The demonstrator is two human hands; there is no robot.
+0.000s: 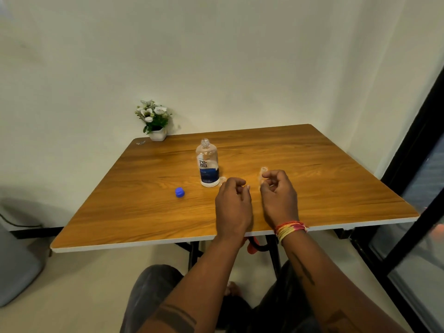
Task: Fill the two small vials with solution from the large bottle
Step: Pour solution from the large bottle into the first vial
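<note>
Both forearms reach in from the near edge of the table (101, 227), and the right wrist wears a band of red and yellow threads (291, 229). Her or his right hand (278, 195) is raised a little over the wood, fingers curled in, thumb and forefinger pinching a small clear vial (262, 175) that stands upright with its open mouth on top. Close beside it, the left hand (234, 203) has its fingers curled too; something small may sit at the fingertips, but I cannot tell. Just past the left knuckles a second small clear vial (223, 180) stands on the table, touching or nearly touching the base of the large bottle (207, 164). That bottle is upright near the middle of the table, uncapped, with a blue and white label. Its blue cap (179, 192) lies apart, toward the left edge. At the far left corner sits a white pot of white flowers (155, 121).
</note>
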